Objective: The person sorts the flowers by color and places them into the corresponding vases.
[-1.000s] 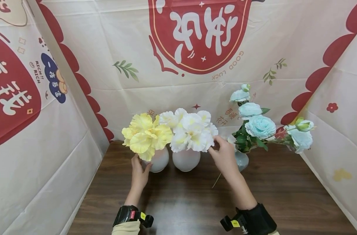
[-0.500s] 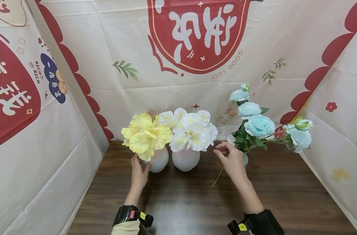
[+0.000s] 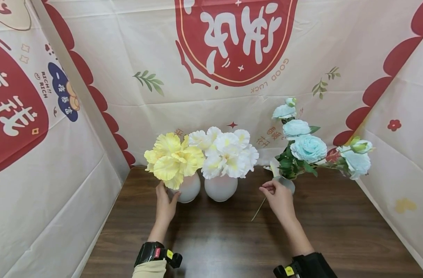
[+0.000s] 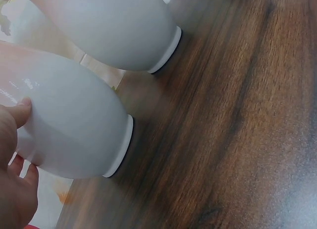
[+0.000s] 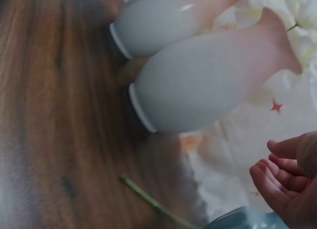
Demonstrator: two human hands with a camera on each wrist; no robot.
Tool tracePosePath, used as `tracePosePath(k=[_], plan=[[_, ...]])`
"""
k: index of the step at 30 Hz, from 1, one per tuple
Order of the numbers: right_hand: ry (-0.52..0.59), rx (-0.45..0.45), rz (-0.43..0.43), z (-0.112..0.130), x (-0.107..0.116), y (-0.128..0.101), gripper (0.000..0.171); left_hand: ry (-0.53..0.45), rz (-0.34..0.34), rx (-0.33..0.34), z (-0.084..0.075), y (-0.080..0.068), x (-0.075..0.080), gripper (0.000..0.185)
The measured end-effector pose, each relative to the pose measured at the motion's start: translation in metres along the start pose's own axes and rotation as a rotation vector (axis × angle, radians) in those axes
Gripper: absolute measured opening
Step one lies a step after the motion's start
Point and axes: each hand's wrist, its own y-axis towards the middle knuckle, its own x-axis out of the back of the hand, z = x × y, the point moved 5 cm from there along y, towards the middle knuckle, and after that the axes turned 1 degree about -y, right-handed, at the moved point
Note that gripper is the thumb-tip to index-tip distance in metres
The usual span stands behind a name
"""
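Wooden table (image 3: 214, 239); hands on vases.

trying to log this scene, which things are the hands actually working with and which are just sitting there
In hand:
- left hand holds the white vase with yellow flowers
- right hand beside the blue-green vase of blue roses
- loose green stem near the right hand

Just there:
- middle vase with white flowers
- table
- printed backdrop
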Motion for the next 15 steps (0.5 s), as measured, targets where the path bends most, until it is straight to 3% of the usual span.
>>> tracePosePath(k=[6, 15], plan=[[-0.058, -0.075, 0.038, -0.024, -0.010, -0.002, 0.021, -0.005, 0.005, 0.009, -0.002, 0.000, 0.000, 0.074], [-0.093, -0.260, 0.208, -0.059, -0.035, -0.005, 0.028, -0.007, 0.013, 0.035, 0.000, 0.000, 0.000, 0.074]])
